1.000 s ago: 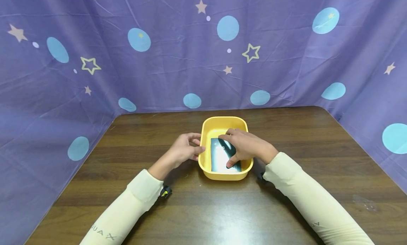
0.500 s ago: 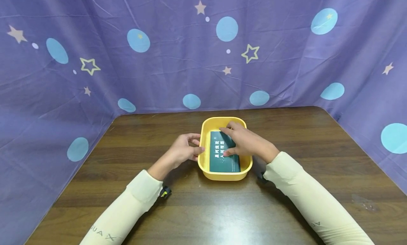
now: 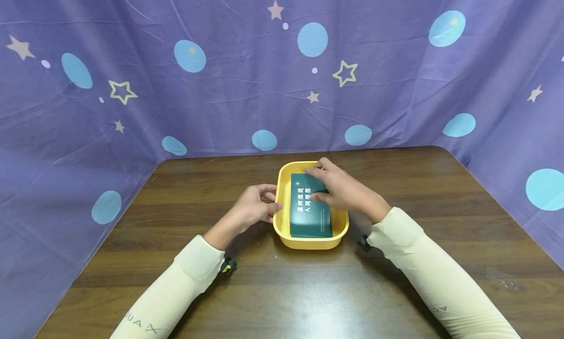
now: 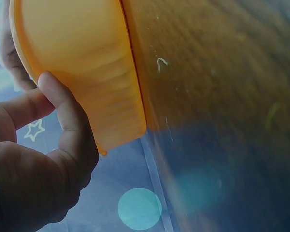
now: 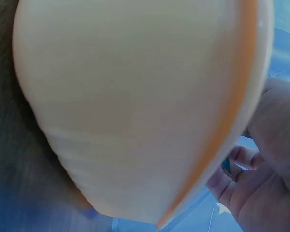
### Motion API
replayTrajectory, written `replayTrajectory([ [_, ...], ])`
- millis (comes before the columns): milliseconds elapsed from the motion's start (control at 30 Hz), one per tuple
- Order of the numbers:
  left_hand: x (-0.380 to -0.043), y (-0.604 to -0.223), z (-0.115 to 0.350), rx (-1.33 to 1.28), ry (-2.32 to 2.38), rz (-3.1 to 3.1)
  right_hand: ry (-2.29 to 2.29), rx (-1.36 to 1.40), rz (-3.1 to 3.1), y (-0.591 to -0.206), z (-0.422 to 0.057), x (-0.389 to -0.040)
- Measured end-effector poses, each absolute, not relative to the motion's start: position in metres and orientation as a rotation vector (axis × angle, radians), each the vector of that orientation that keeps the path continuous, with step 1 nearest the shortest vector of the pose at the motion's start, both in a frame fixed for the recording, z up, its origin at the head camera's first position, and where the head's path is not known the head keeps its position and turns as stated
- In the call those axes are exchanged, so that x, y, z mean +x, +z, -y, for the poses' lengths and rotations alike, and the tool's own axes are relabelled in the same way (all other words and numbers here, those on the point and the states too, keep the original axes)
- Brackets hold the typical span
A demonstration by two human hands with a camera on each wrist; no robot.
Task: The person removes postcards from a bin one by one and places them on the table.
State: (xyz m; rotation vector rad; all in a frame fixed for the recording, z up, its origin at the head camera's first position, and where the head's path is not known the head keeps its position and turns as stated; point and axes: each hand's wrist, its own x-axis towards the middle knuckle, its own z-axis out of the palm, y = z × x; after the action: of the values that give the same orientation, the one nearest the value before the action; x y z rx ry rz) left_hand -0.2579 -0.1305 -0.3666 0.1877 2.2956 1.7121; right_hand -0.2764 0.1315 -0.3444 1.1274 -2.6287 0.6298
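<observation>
The left hand [image 3: 254, 203] pinches the left rim of the yellow tub [image 3: 311, 244], set in from the middle of the far edge of the desk [image 3: 264, 290]; that grip should hold it steady. Inside is a green book [image 3: 308, 224], its right side under the right hand [image 3: 347, 187], thumb and forefinger spread; whether they pinch it I cannot tell. Best move it gently, corners off the walls.

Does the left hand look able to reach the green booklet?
Probably yes: the left hand touches the yellow bin, open above, with only its side to cross; the green booklet lies uncovered on its left.
</observation>
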Motion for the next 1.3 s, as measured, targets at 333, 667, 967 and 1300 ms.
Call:
replayTrajectory([
  [333,-0.257,-0.365,0.131,0.180,1.719,-2.277,0.666,1.194,2.607,-0.335,-0.134,-0.274],
  [667,-0.258,-0.366,0.130,0.143,1.742,-2.272,0.757,1.218,2.591,-0.319,-0.137,-0.264],
  [967,-0.257,-0.366,0.129,0.137,1.751,-2.269,0.793,1.246,2.513,-0.304,-0.143,-0.254],
  [1300,-0.259,-0.369,0.130,0.150,1.751,-2.271,0.844,1.212,2.345,-0.291,-0.157,-0.250],
])
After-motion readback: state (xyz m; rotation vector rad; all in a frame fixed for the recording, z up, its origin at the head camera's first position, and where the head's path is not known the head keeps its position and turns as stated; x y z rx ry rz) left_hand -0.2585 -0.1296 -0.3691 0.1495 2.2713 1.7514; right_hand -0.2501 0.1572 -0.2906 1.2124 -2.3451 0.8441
